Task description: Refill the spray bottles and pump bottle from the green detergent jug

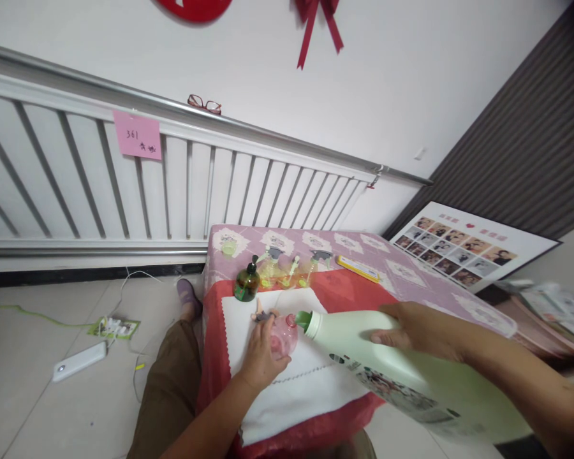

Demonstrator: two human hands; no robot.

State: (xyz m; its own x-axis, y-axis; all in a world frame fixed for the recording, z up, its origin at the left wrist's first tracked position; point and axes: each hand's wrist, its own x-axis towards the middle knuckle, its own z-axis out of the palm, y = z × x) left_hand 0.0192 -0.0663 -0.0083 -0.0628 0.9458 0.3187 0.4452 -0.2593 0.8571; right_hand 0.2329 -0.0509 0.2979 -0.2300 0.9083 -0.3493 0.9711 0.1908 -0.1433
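My right hand grips a large pale green detergent bottle, tipped on its side with its green spout pointing left. My left hand is wrapped round a small clear pink bottle, whose opening meets the spout. Both are held just above a white cloth lying on a red cloth at the near end of a small table.
Behind the white cloth stand a dark green pump bottle and several clear yellowish spray bottles, with a yellow flat object to their right. A white radiator lines the wall. A photo board leans at right. A power strip lies on the floor.
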